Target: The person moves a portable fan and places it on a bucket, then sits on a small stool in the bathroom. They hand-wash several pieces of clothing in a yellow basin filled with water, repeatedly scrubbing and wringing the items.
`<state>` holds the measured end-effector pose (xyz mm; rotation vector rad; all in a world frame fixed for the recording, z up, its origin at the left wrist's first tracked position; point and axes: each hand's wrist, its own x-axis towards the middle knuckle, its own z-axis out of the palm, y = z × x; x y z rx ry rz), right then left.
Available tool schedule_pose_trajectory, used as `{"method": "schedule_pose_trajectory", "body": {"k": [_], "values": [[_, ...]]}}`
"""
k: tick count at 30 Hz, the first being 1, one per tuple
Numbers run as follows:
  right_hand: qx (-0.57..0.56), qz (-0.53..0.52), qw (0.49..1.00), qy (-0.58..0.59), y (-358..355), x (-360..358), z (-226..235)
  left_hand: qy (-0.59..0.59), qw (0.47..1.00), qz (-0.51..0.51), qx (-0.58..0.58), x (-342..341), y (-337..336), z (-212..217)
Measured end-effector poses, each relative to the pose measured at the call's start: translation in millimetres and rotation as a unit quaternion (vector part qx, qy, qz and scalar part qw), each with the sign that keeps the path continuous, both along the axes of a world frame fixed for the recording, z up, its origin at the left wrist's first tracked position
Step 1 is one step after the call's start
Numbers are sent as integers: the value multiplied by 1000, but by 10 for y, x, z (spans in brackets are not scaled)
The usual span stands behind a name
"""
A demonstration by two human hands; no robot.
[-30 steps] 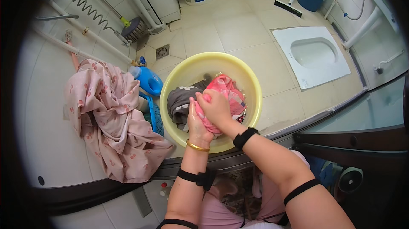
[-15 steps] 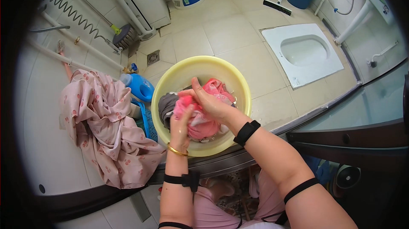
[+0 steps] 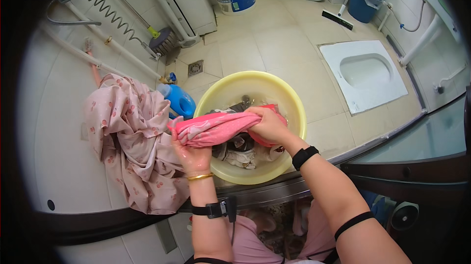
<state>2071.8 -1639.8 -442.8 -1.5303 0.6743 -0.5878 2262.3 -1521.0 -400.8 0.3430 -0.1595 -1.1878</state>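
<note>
A pink cloth [image 3: 216,129] is drawn out lengthwise between the two hands, gathered into a thick, creased roll. It is bright rose with paler, whitish patches, broad toward its left end and narrower at the right, and it looks damp. It hangs over the yellow plastic basin [image 3: 301,126], its left end reaching past the basin's left rim and its right end above the middle.

The left hand [image 3: 191,155], palm turned up, grasps the broad end, its fingers partly hidden by the fabric. The right hand [image 3: 269,124] is clenched around the narrow end. Red-pink fabric [image 3: 278,112] also shows beyond the right hand, inside the basin's right half; whether it belongs to the same piece cannot be told. Dark grey clothing and a whitish piece [image 3: 241,160] lie below, the latter near the basin's lower rim.

One gold bangle [image 3: 200,177] circles the left wrist, one black band [image 3: 304,158] the right. Just outside the basin's left rim stand one blue bottle [image 3: 182,102] and one heap of pale pink patterned fabric [image 3: 132,136]. Beyond are one floor drain [image 3: 195,67], one squat toilet [image 3: 365,75] and two long-handled brushes [image 3: 163,42].
</note>
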Motion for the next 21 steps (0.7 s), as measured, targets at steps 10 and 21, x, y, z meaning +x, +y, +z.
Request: {"method": "schedule_pose_trajectory", "body": {"k": [10, 21], "values": [[-333, -103, 937, 35, 1015, 425, 720, -37, 966, -154, -206, -346, -165, -648], [-373, -208, 903, 45, 977, 481, 457, 24, 962, 58, -267, -1086, -175, -547]]}}
